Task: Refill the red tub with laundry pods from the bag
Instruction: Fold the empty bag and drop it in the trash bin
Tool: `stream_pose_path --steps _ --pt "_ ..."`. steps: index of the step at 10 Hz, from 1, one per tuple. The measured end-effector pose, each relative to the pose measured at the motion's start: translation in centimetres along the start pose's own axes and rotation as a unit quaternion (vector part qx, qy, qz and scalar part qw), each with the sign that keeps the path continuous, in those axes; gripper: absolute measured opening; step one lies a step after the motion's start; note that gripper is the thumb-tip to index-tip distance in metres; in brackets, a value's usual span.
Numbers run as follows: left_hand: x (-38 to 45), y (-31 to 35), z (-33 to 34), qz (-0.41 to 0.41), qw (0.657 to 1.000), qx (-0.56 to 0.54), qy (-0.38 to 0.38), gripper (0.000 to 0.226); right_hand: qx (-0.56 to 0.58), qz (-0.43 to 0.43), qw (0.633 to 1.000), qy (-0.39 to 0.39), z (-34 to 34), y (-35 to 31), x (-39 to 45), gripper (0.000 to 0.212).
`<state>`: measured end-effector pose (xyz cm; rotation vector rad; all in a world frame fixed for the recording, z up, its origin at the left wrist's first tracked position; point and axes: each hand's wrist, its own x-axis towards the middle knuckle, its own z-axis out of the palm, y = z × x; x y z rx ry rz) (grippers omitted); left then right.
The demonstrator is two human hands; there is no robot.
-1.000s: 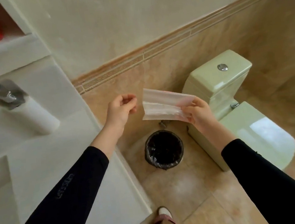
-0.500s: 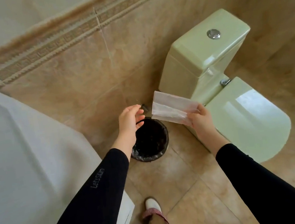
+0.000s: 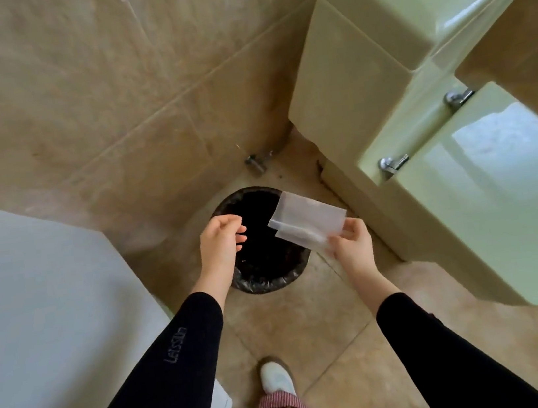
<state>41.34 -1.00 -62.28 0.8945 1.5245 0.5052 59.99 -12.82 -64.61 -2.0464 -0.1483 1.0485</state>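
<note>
My right hand (image 3: 351,247) pinches a flat, see-through plastic bag (image 3: 306,221) by its near corner. The bag looks empty and hangs over the right rim of a round waste bin (image 3: 268,281) lined with a black bag, standing on the floor. My left hand (image 3: 220,248) hovers over the bin's left side with fingers loosely curled, holding nothing. The red tub and the pods are out of view.
A pale green toilet (image 3: 487,194) with its lid down stands on the right, its cistern (image 3: 390,20) against the tiled wall. A white counter (image 3: 40,305) fills the left. My foot in a white shoe (image 3: 278,379) stands on the beige floor tiles below.
My view has swung down and away from the counter towards the bin. Both hands have dropped lower, and the bag now hangs over the bin's mouth.
</note>
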Motion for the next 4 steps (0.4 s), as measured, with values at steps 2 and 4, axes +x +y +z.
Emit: stream_pose_path --steps 2,4 --pt "3.5 -5.6 0.7 -0.012 0.998 0.053 -0.023 0.007 -0.062 0.004 0.998 0.000 5.1 4.5 3.5 0.023" --pt "5.3 -8.5 0.4 -0.025 0.997 0.065 -0.028 0.007 -0.093 0.074 0.989 -0.088 8.9 6.8 5.6 0.089"
